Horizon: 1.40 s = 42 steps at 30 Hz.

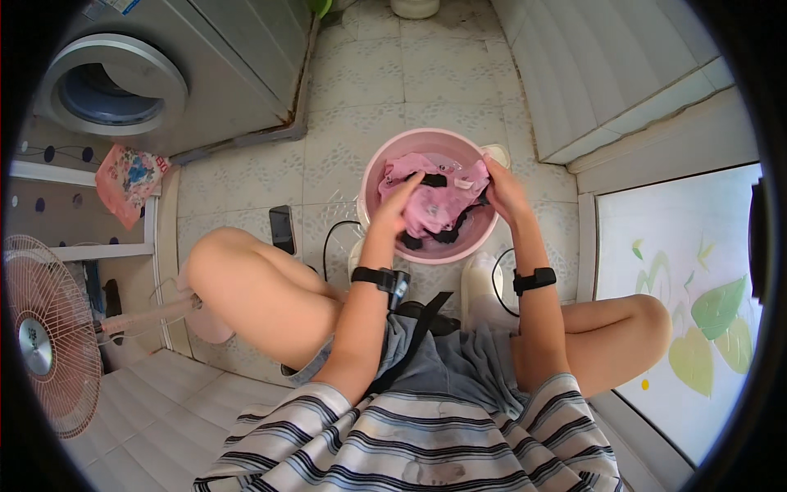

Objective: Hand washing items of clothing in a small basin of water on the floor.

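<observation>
A round pink basin (pixel 370 172) stands on the floor between my feet, with water and wet laundry inside. A pink garment (pixel 434 209) lies bunched across the middle, and black cloth (pixel 447 235) shows beneath and around it. At the basin's right side, my right hand (pixel 506 193) is closed on the raised edge of the pink garment. My left hand (pixel 398 209) rests against the garment's left side; its thumb side faces up and the other fingers are partly hidden, so its grip is unclear.
A dark phone (pixel 282 230) lies on the tiled floor left of the basin. A grey front-loading washing machine (pixel 115 86) with its round door stands at the far left. A pink fan (pixel 53 336) is at the left, and a frosted leaf-patterned door panel (pixel 680 279) at the right.
</observation>
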### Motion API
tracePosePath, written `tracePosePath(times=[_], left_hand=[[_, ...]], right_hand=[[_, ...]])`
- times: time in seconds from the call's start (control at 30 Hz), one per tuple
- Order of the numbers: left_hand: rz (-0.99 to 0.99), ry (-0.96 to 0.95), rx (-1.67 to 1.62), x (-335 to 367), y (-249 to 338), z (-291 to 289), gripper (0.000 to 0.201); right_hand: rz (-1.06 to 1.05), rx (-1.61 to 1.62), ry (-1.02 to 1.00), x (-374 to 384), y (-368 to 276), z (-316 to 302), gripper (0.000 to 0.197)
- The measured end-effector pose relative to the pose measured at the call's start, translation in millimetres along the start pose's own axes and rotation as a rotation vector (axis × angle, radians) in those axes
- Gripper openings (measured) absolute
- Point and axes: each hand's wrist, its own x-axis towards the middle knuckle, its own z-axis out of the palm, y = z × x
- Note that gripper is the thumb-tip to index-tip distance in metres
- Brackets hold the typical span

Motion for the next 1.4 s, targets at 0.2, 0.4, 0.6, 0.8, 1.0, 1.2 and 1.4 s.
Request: tracePosePath(times=[0.2,0.4,0.6,0.8,1.0,1.2,1.4], left_hand=[[-0.012,0.050,-0.198,14,-60,26,0.045],[-0.093,-0.003,-0.061,11,-54,17,0.037],[-0.096,0.036,-0.331,-14,-15,26,0.025],[0.117,0.222,-0.247,6,-20,12,0.023],[0.326,0.049,-0.119,-3,-10,29,0.050],[0.853,0.491,0.801,-4,-16,14,0.048],[0.971,0.723,0.588,-8,2,-8,0.028]], right_hand=[[0.046,-0.084,-0.114,-3,28,23,0.025],[-0.319,-0.912,0.003,4,31,5,0.022],[-0.508,-1.297,-0.170,-7,42,-1,0.039],[-0.314,-1.092,-0.279,-21,58,6,0.059],[-0.287,-0.914,0.087,-11,74,10,0.039],[-0.407,-1.099,0.518,2,76,-12,0.020],[-0.538,-0.941,0.657,-8,36,-39,0.026]])
